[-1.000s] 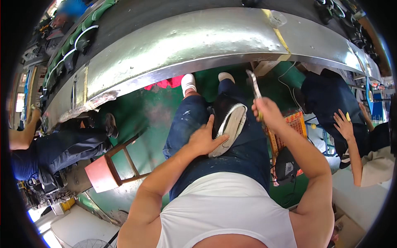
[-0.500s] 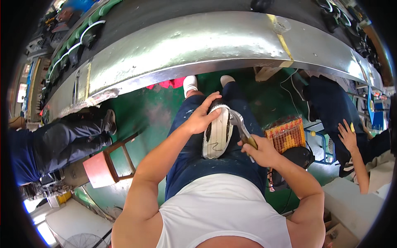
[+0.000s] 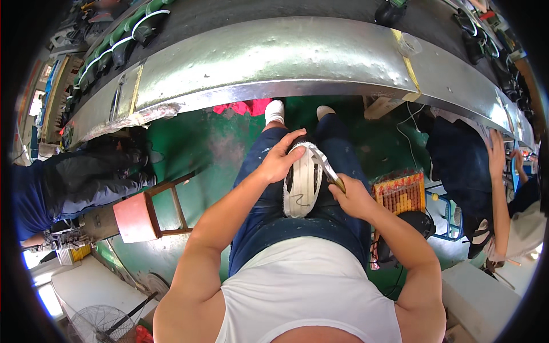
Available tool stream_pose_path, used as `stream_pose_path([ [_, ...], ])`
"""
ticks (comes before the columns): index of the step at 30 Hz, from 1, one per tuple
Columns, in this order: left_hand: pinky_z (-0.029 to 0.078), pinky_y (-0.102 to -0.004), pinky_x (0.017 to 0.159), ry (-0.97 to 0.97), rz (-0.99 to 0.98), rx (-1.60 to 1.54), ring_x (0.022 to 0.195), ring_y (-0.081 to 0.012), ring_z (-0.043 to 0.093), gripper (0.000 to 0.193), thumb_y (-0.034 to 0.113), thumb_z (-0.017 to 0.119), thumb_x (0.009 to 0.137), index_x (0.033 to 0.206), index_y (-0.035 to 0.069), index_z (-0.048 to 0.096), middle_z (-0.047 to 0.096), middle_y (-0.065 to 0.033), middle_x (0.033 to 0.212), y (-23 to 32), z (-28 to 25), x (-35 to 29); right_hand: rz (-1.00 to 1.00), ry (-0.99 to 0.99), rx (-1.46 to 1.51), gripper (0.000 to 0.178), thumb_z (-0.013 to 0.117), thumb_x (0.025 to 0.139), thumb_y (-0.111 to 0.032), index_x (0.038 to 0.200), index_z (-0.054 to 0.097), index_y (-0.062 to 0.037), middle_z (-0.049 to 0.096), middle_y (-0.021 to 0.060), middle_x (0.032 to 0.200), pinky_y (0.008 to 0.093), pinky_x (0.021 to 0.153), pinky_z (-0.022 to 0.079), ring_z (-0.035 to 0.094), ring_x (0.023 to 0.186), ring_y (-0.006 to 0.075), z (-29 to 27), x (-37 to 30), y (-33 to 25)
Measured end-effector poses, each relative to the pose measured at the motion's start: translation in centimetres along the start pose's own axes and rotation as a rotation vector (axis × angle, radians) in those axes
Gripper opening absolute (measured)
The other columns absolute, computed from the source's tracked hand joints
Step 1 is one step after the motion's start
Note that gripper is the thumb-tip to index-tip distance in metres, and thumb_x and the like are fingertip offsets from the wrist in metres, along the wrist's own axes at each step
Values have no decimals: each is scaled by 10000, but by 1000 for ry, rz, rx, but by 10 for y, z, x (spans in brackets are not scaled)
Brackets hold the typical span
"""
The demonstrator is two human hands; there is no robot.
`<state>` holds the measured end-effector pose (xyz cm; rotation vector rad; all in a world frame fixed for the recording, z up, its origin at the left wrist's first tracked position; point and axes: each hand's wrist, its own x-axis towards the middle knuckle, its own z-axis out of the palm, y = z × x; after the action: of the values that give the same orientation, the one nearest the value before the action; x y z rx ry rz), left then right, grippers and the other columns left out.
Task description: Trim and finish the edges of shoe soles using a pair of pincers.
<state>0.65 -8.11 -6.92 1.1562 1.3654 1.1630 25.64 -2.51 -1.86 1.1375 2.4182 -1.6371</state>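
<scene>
A dark shoe upper on a last (image 3: 301, 186) lies bottom up across my lap, its pale insole facing me and marked with a dark squiggle. My left hand (image 3: 280, 162) grips the far end of this shoe from the left side, thumb over the rim and fingers round the outside. In my right hand (image 3: 353, 199) is a pair of metal pincers (image 3: 327, 168) with an olive-coloured handle. Their head rests against the shoe's upper right rim; the jaws are too small to make out.
A metal-edged conveyor bench (image 3: 257, 63) runs ahead of me, with dark shoes (image 3: 390, 11) on it. A pink-topped stool (image 3: 134, 220) stands left, a beaded seat mat (image 3: 400, 197) right. Co-workers sit on both sides; one person's hand (image 3: 496, 151) reaches toward the bench.
The pincers' head has shifted up along the rim, and my right hand has moved slightly up and left. The co-worker's arm at right has risen toward the bench. The view has shifted slightly.
</scene>
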Motion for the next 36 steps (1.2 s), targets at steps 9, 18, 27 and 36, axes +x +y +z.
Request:
stream_pose_path([
  [9,470,-293,948,-130,-294,-394,1079,-124,571,549,242,632,988,1470,68,436,607,-69,1240,-17,4,24,-77,238,-27,269,617,944,-163,1120,582,37,653,290,944,491,794,506,630,913,480,22,7,35],
  [18,474,-288,931,-28,-339,13,1087,-141,577,570,296,640,969,1445,28,475,624,-102,1243,-10,21,37,308,-242,192,203,588,963,-152,1045,589,34,698,161,882,360,670,534,692,749,235,-35,-9,16],
  [27,452,-358,1023,-116,-274,269,1212,-309,578,642,312,610,958,1472,-15,407,576,-225,1338,-12,19,6,334,-16,181,297,557,971,-281,947,586,14,622,131,724,384,693,500,631,698,255,-11,14,4],
  [36,392,-325,1091,-41,-355,96,1307,-356,528,834,66,570,782,1537,-57,238,510,-269,1428,-21,28,-46,192,-244,-83,191,616,911,-184,1003,594,-19,648,162,790,422,734,489,630,761,335,-33,-27,3],
])
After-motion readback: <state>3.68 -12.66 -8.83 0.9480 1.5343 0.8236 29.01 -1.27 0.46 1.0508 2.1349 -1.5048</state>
